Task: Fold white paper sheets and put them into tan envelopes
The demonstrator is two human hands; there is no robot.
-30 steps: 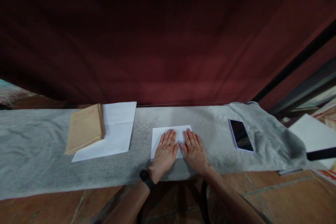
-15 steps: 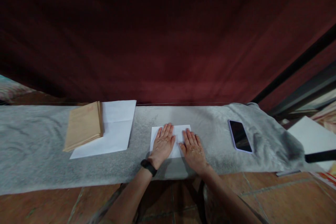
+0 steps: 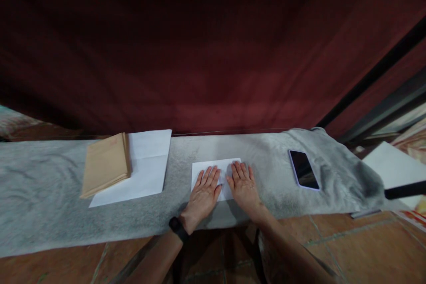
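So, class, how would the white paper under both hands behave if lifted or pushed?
The white paper looks thin, so probably light and apt to bend. Lying flat on the grey cloth, it would likely slide, not tip.

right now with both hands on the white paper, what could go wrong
The small white paper could slip or crease, since it lies on soft-looking gray cloth under the left hand and right hand. The brown paper stack overlaps a larger white sheet, so pulling that sheet might drag the stack along.
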